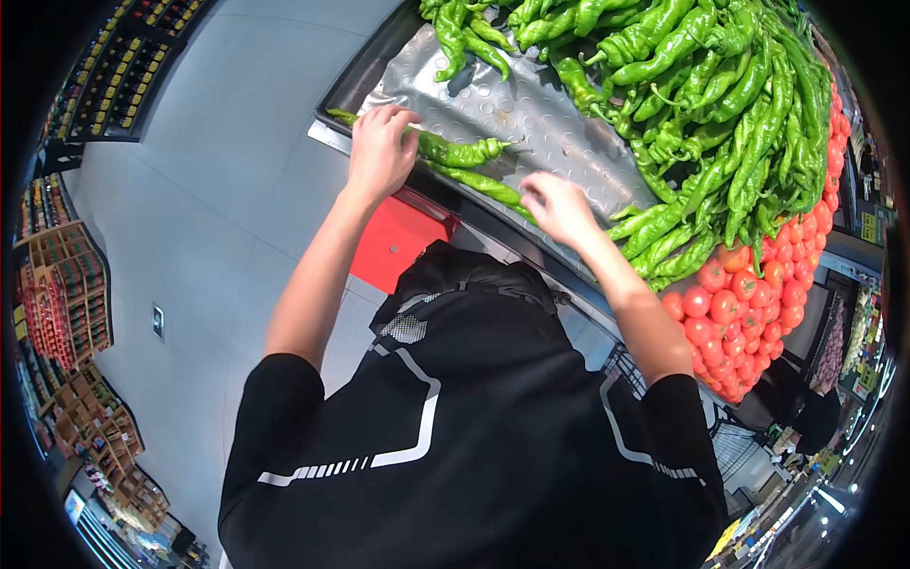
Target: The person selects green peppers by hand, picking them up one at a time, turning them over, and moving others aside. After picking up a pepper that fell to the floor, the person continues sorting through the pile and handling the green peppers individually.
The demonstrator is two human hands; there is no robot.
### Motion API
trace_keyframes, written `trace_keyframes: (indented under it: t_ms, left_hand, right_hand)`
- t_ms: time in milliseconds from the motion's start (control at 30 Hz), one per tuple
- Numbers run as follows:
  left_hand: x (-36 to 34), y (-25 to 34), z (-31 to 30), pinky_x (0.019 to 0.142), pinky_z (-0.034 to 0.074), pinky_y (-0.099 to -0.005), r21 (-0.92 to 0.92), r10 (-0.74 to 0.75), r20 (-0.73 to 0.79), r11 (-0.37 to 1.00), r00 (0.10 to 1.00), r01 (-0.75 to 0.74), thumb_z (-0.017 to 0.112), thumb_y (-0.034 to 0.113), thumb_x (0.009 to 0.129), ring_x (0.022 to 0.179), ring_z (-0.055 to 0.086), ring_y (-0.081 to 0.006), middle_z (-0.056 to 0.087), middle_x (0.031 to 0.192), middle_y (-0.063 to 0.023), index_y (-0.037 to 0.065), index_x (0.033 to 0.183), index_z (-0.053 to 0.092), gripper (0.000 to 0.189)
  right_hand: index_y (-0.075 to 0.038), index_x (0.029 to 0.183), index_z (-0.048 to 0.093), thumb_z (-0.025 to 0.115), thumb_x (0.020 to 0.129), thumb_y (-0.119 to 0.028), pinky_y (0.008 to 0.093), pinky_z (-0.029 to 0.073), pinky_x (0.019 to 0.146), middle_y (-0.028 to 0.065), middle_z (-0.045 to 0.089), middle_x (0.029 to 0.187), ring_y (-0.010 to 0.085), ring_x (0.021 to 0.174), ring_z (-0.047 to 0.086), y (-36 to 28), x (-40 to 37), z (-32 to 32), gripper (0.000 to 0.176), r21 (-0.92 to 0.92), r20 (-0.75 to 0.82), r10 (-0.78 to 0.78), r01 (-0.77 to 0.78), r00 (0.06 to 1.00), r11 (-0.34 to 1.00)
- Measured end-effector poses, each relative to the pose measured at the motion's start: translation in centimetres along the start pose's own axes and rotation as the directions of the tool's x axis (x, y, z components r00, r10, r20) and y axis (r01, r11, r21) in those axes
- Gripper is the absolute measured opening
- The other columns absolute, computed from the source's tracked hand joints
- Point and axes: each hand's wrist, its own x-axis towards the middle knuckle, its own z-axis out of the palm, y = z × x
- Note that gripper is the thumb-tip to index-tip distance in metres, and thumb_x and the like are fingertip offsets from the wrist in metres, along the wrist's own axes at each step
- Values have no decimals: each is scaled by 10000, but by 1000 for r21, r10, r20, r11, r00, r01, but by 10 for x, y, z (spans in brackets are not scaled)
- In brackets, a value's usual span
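Note:
My left hand [382, 152] is closed over the stem end of green peppers at the front edge of a display tray, partly hiding them. One wrinkled green pepper [464, 152] points right from beneath its fingers. Below it, a slimmer green pepper [483, 184] lies along the tray's edge and runs to my right hand [561, 207]. The fingers of that hand are curled at the pepper's right end, slightly blurred, and they cover its tip. Under the peppers is a silver dimpled mat [493, 104].
A large heap of green peppers [701, 104] fills the tray's back and right. Red tomatoes [735, 308] are piled beyond it on the right. The tray's black rim [355, 76] runs along the left. A shopping cart [739, 450] stands at lower right, and stocked shelves [71, 284] are at far left.

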Motion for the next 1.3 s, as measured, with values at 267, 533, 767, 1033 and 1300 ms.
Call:
trace_keyframes:
  t_ms: [267, 533, 767, 1033, 1300]
  left_hand:
    - [6, 9, 29, 1118, 317, -585, 319, -207, 303, 942, 930, 106, 565, 286, 965, 1114, 631, -284, 700, 1073, -67, 164, 1081, 731, 236]
    - [16, 20, 26, 1143, 240, -687, 491, -390, 542, 866, 745, 96, 513, 334, 945, 1115, 654, -311, 712, 1092, -118, 143, 1015, 772, 330]
    - [2, 33, 33, 1094, 165, -800, 632, -492, 374, 756, 786, 172, 558, 270, 890, 1155, 623, -355, 707, 1127, -134, 55, 988, 768, 317]
    - [-32, 46, 29, 1117, 192, -756, 395, -395, 0, 844, 919, 363, 661, 205, 858, 1259, 532, -322, 643, 1171, -134, 75, 983, 757, 204]
    - [15, 29, 45, 1138, 289, -622, 256, -291, -178, 909, 940, 329, 620, 201, 881, 1219, 546, -354, 613, 1192, -181, 24, 1106, 651, 288]
  right_hand:
    - [-65, 1153, 646, 745, 835, -211, 450, 500, 881, 138, 636, 1060, 340, 1034, 626, 3, -12, -26, 364, -129, 254, 47, -14, 966, 991]
    - [-50, 1190, 672, 782, 857, -263, 331, 469, 878, 60, 604, 982, 199, 947, 592, 23, -23, -76, 410, 454, -81, 66, -22, 995, 891]
    - [-32, 1094, 674, 740, 843, -268, 484, 527, 872, 212, 694, 1076, 389, 1024, 673, -39, 140, 11, 351, 169, -96, -106, 121, 990, 978]
    - [-101, 1266, 613, 705, 867, -256, 507, 551, 841, 205, 719, 994, 373, 973, 701, -66, 166, 38, 438, -168, 257, -284, 333, 924, 928]
    - [17, 1097, 646, 557, 905, -155, 473, 524, 940, 206, 684, 1086, 378, 1105, 626, -64, 150, 24, 272, -164, 43, -312, 315, 949, 935]
